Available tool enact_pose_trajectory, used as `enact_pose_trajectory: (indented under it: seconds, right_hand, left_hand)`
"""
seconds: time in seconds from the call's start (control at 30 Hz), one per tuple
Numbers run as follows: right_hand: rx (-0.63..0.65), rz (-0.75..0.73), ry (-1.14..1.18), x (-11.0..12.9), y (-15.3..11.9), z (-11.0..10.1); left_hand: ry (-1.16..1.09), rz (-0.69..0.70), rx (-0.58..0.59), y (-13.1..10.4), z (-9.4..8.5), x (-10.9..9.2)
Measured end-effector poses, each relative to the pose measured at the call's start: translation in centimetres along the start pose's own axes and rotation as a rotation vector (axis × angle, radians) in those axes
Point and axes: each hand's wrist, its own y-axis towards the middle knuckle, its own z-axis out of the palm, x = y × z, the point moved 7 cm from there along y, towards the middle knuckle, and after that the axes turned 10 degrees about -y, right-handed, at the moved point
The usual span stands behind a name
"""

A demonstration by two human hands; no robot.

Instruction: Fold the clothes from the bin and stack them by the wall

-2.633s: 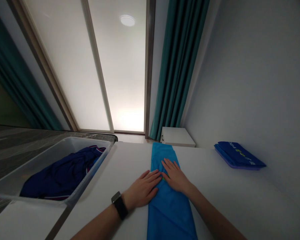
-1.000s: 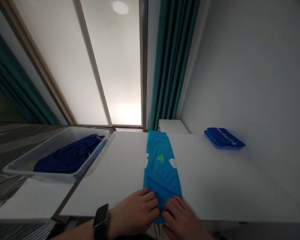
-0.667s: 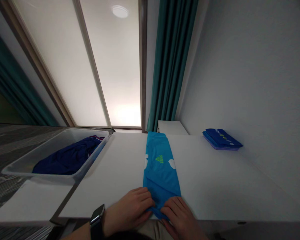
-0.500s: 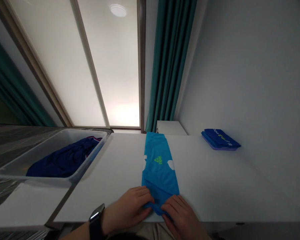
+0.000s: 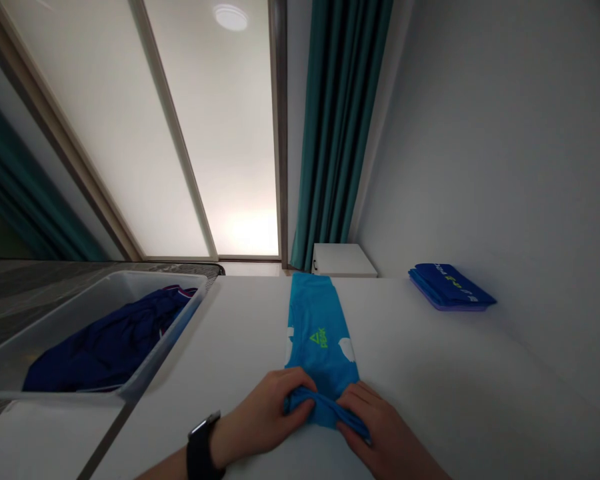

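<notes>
Pinches the gathered near edge of the bright blue garment (image 5: 317, 310) with the left hand (image 5: 280, 410), thumb and fingers closed on the cloth, with no visible gap in the grip. Holds the same edge further right with the right hand (image 5: 375, 420), also closed on it, thumb below and fingers above.

Shows the bright blue garment at the lower centre of the frame, laid lengthwise on the white surface (image 5: 240, 327) as a narrow strip, with the near end turned up into a slanting, bunched roll between both hands. Displays a green logo (image 5: 319, 338) mid-strip and white patches at both side edges.

Wears a black watch (image 5: 203, 445) on the left wrist.

At lower left, has a translucent bin (image 5: 157, 363) with dark blue clothing (image 5: 110, 343) piled inside. At right, near the wall (image 5: 505, 167), shows a folded blue stack (image 5: 450, 287) with pale and yellow-green lettering on top. Beyond the far edge, includes a white cabinet (image 5: 344, 260), a teal curtain (image 5: 337, 133) and frosted door panels (image 5: 225, 133) at top centre.
</notes>
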Motion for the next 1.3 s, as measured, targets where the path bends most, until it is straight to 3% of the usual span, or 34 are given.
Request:
enact_pose_trajectory:
  seconds: [0.2,0.37,0.53,0.7,0.83,1.0,1.07,1.17,1.3]
  right_hand:
    - [0.101,0.108,0.149,-1.5,3.4,-2.6]
    - [0.188,0.106,0.196,-4.0,7.9,-3.5]
    - [0.223,0.119,0.15,-6.5,11.5,-2.5]
    - [0.251,0.179,0.096,-8.3,12.6,-0.4]
    - [0.24,0.2,0.085,-8.9,12.9,0.2]
    - [0.228,0.165,0.009,-7.8,13.0,-0.7]
    - [0.223,0.13,-0.002,-6.8,12.7,-1.3]
    - [0.257,0.091,0.012,-5.9,12.1,-1.5]
    - [0.259,0.086,0.003,-5.9,11.9,-1.3]
  left_hand:
    - [-0.11,-0.09,-0.101,2.3,-1.7,1.7]
    - [-0.105,-0.129,-0.177,5.4,-3.6,3.0]
    - [-0.123,-0.211,-0.257,6.8,-4.8,5.6]
    - [-0.139,-0.266,-0.249,4.7,-4.4,7.6]
    - [-0.028,-0.226,-0.175,2.5,-3.1,7.7]
    - [0.043,-0.197,-0.162,1.4,-2.2,7.9]
    - [-0.007,-0.143,-0.179,1.5,-2.8,7.5]
    - [-0.056,-0.03,-0.238,2.4,-5.1,6.1]
    - [0.019,0.043,-0.094,5.4,-6.5,4.7]
